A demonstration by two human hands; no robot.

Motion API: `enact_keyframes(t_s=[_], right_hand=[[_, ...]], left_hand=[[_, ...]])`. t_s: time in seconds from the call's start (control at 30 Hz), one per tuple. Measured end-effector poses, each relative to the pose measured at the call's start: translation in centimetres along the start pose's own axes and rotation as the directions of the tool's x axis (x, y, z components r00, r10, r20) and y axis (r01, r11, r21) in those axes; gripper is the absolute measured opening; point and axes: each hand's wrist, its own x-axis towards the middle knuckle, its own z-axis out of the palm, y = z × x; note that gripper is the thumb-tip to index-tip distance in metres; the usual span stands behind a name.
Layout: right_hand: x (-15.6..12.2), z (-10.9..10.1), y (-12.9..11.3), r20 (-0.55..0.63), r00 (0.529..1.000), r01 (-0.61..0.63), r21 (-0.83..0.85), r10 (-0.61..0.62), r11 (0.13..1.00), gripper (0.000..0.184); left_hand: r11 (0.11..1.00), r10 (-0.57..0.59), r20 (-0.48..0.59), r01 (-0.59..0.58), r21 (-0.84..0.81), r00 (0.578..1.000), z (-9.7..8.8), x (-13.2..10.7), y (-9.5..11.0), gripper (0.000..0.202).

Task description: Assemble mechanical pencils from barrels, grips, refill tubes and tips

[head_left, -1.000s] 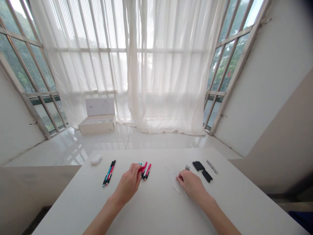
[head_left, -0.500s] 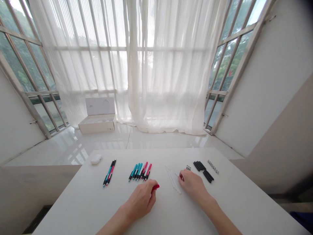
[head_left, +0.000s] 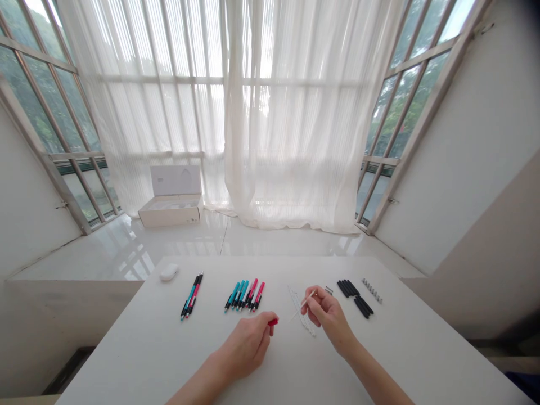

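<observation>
Two pinches — the left hand (head_left: 247, 347) on a small red pen part (head_left: 273, 322), the right hand (head_left: 328, 318) on a light, stiff pale rod (head_left: 302, 304), mid-shaft.

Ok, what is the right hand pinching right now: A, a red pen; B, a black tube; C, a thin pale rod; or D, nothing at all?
C. The right hand pinches the thin pale rod in its fingertips, holding it slanted above the other pale rods on the table.

Short red pen part (head_left: 273, 322), thin translucent rod (head_left: 304, 302)
</observation>
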Motion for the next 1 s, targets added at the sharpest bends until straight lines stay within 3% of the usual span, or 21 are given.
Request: enact_keyframes(t_s=[0.2,0.53,0.83,1.0], right_hand=[[-0.2,0.2,0.0,0.036,0.999,0.009,0.043,-0.010,0.999,0.029],[-0.9,1.2,-0.5,0.133,0.991,-0.025,-0.003,0.025,1.000,0.023],[-1.4,1.3,-0.5,0.169,0.985,0.083,-0.341,-0.026,0.936,0.015],[-1.4,1.4,-0.7,0.213,0.976,0.119,-0.379,-0.038,0.918,0.016]], left_hand=[[0.995,-0.030,0.021,0.027,0.098,0.999,0.3,0.1,-0.3,0.017],[0.983,0.055,-0.023,-0.050,0.175,0.998,0.4,0.2,-0.6,0.018],[0.953,0.064,-0.043,-0.048,0.301,0.997,0.8,0.2,-0.6,0.014],[0.933,0.092,-0.033,-0.074,0.353,0.995,1.0,0.1,-0.7,0.013]])
